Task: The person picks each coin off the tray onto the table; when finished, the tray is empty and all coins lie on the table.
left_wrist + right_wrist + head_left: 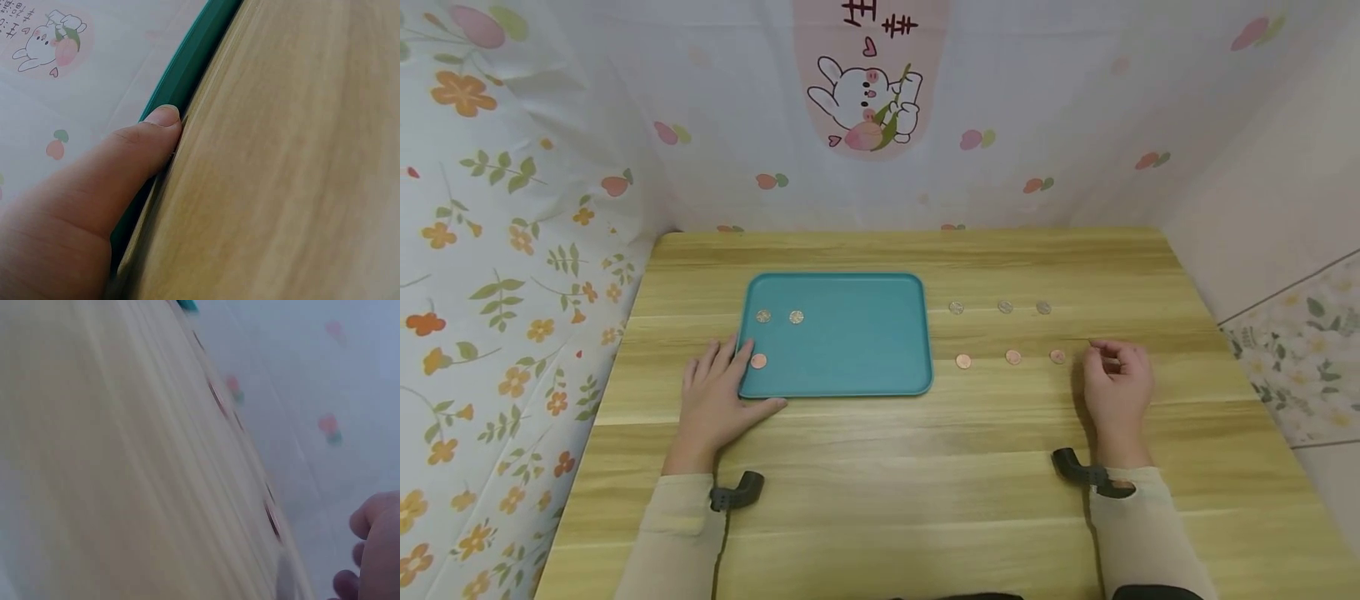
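Note:
A teal tray [850, 342] lies on the table, with two silver coins [796, 317] and one copper coin [758, 361] near its left end. My left hand [715, 404] rests at the tray's near left corner, fingers spread. Its index finger touches the left rim, and its thumb [147, 140] lies along the front rim. To the right of the tray are a row of three silver coins [1004, 307] and, nearer me, a row of three copper coins [1013, 357]. My right hand [1118, 383] is just right of the copper row, its fingers loosely curled; I see nothing in it.
The wooden table [887, 483] runs back to a white printed cloth [715, 183]. A flowered cloth [512, 292] hangs along the left side. Black wrist mounts [737, 492] stick out from both sleeves.

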Demonstrator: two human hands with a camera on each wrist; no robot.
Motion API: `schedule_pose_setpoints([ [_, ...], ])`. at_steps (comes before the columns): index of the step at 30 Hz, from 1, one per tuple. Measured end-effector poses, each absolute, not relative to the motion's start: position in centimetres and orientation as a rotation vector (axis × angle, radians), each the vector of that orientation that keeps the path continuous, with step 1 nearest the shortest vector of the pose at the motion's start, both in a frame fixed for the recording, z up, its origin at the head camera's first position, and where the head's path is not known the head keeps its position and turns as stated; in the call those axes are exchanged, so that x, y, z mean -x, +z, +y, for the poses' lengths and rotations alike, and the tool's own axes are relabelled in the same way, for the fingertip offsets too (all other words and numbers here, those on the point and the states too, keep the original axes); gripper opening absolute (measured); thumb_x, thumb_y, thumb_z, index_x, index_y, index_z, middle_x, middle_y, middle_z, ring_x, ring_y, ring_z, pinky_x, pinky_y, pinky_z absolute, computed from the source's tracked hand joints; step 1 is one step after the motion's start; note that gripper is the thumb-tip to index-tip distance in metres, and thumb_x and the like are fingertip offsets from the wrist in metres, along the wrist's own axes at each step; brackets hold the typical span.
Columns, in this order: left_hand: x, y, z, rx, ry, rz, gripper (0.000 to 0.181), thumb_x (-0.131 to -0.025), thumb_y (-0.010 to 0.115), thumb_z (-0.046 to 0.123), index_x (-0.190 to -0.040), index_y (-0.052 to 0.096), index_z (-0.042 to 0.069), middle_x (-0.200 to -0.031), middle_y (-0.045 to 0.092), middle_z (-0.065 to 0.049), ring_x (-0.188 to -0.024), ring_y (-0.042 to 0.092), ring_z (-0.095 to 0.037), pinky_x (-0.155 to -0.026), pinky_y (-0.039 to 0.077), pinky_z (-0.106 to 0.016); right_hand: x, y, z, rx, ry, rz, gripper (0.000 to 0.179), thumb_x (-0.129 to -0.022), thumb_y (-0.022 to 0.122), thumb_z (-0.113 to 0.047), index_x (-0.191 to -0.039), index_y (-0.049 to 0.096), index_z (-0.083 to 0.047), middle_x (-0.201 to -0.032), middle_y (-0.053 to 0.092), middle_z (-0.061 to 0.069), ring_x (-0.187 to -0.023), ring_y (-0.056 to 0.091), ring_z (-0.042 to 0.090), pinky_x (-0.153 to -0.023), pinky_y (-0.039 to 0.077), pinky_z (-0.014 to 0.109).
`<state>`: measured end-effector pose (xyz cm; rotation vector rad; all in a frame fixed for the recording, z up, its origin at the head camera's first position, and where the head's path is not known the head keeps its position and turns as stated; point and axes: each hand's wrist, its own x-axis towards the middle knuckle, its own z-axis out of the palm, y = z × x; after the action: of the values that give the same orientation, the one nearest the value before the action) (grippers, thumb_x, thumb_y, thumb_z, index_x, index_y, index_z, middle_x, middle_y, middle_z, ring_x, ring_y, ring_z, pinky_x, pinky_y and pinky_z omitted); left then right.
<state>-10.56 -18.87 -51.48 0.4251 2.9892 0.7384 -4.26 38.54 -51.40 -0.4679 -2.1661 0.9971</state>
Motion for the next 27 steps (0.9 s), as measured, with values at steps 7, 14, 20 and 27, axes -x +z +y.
schedule_pose_setpoints([
  [7, 10.7, -51.6, -18.9, -0.426, 0.74, 2.996, 0.115, -0.079, 0.084, 0.067, -0.165, 0.04, 0.005, -0.171, 0.03, -0.023, -0.158, 0.017, -0.049, -0.124, 0.008, -0.069, 5.9, -51.4, 34.3, 0.172, 1.065, -2.079, 0.009, -0.092, 0.067, 0.011, -0.091, 0.076, 0.012, -0.106, 0.066, 0.026, -0.092, 0.058, 0.007, -0.073, 0.048, 0.01],
  [14, 10.6, -51.7, -19.0, -0.411, 0.736, 2.995, 0.115, -0.078, 0.085, 0.065, -0.165, 0.04, 0.005, -0.171, 0.031, -0.023, -0.158, 0.018, -0.049, -0.124, 0.008, -0.069, 6.8, -48.5, 27.5, -0.021, 1.208, -2.016, 0.009, -0.087, 0.061, 0.024, -0.087, 0.069, 0.018, -0.106, 0.061, 0.034, -0.102, 0.058, 0.019, -0.074, 0.049, 0.015],
  [20, 10.7, -51.9, -19.1, -0.405, 0.725, 2.986, 0.116, -0.078, 0.084, 0.067, -0.166, 0.039, 0.006, -0.172, 0.03, -0.022, -0.159, 0.016, -0.048, -0.124, 0.007, -0.068, 8.4, -48.0, 23.5, -0.155, 1.24, -2.007, 0.013, -0.084, 0.062, 0.027, -0.086, 0.069, 0.016, -0.104, 0.064, 0.027, -0.099, 0.06, 0.034, -0.076, 0.049, 0.016],
  [27, 10.7, -51.9, -19.1, -0.401, 0.728, 2.987, 0.117, -0.078, 0.084, 0.069, -0.166, 0.039, 0.007, -0.172, 0.03, -0.021, -0.159, 0.016, -0.047, -0.124, 0.007, -0.068, 10.8, -50.0, 20.3, -0.312, 1.311, -2.003, 0.016, -0.083, 0.063, 0.025, -0.092, 0.071, 0.015, -0.105, 0.062, 0.034, -0.097, 0.061, 0.041, -0.081, 0.057, 0.02],
])
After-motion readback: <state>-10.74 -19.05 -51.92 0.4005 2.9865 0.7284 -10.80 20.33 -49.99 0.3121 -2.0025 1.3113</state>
